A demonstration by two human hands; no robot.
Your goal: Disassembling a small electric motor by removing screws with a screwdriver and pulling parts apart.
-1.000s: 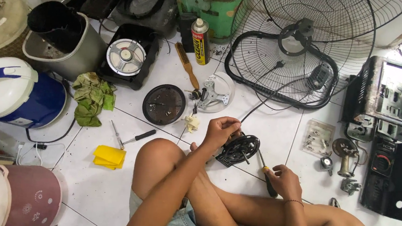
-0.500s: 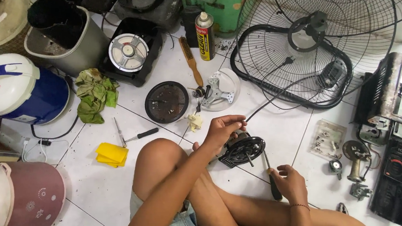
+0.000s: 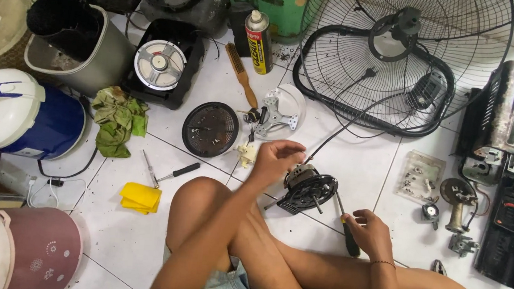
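Everywhere on the white tiled floor (image 3: 354, 165) there are parts and appliances: a blue and white rice cooker (image 3: 18, 114) at the left, a pink cooker (image 3: 24, 251) in the lower corner, a green rag (image 3: 116, 120), a yellow cloth (image 3: 141, 197), a round dark plate (image 3: 210, 129), a spray can (image 3: 258, 41) and a big wire fan guard (image 3: 413, 59) at the top. The person sits on the floor with crossed legs. Just in front of the knees lies the fan motor (image 3: 307, 189), a black round bracket with a metal-coloured body, tilted, with a thin shaft that sticks out and a black cable (image 3: 359, 113) that runs up to the fan guard. The left hand (image 3: 277, 159) is curled, with its fingers at the top of the motor; I cannot tell if it really grips it. The right hand (image 3: 373, 232) is closed around a screwdriver (image 3: 344, 223) with a dark handle, and rests low beside the motor. Compared with half a second ago, the hands and the motor are almost in the same position; only the view has shifted a little.
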